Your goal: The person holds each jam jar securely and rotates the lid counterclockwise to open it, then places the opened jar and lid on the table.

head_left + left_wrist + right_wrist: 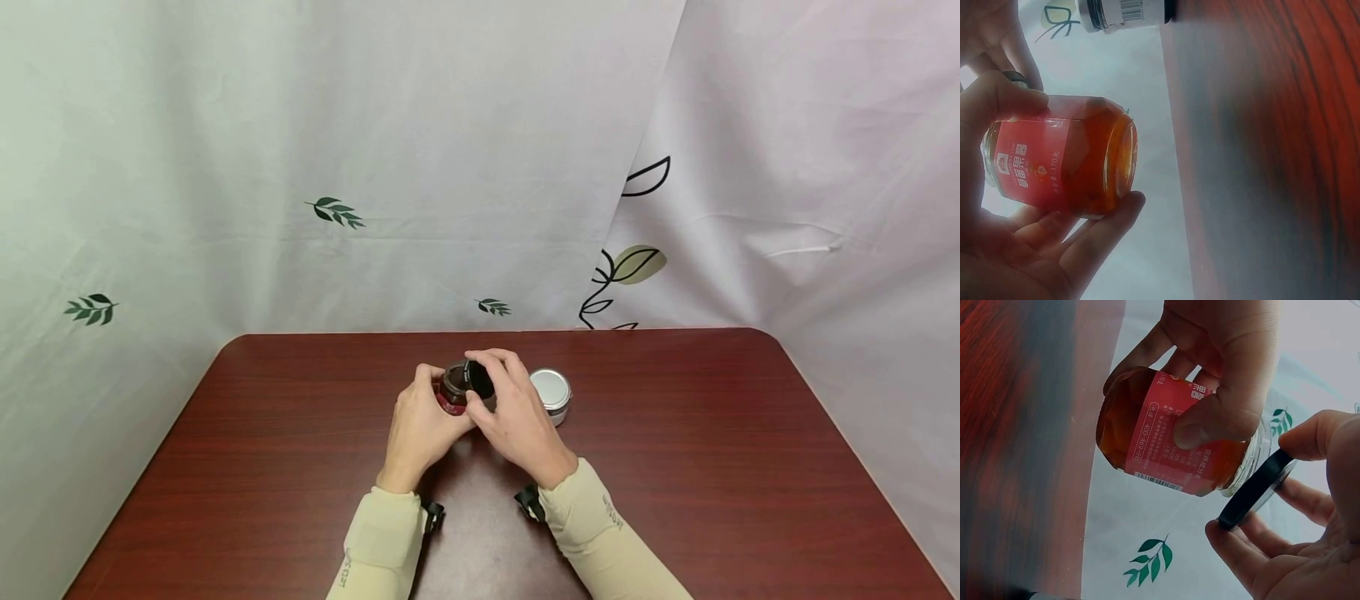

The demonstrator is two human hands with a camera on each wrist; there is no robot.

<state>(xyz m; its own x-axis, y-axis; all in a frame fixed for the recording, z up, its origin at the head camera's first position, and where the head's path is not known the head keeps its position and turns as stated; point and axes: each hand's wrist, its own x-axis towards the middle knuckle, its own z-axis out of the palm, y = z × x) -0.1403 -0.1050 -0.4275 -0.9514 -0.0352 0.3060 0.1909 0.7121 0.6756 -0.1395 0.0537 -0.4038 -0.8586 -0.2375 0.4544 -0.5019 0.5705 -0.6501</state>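
Jar is gripped in the left hand; the right hand pinches a black lid, possibly touching it.

Soft light puts a pale sheen on the tabletop, while the left wrist view looks hazy.

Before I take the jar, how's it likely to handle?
The jar looks like glass: probably stiff, and could break if dropped. Its amber fill likely makes it fairly heavy for its size. With the lid off the mouth, tipping it far might let some out.
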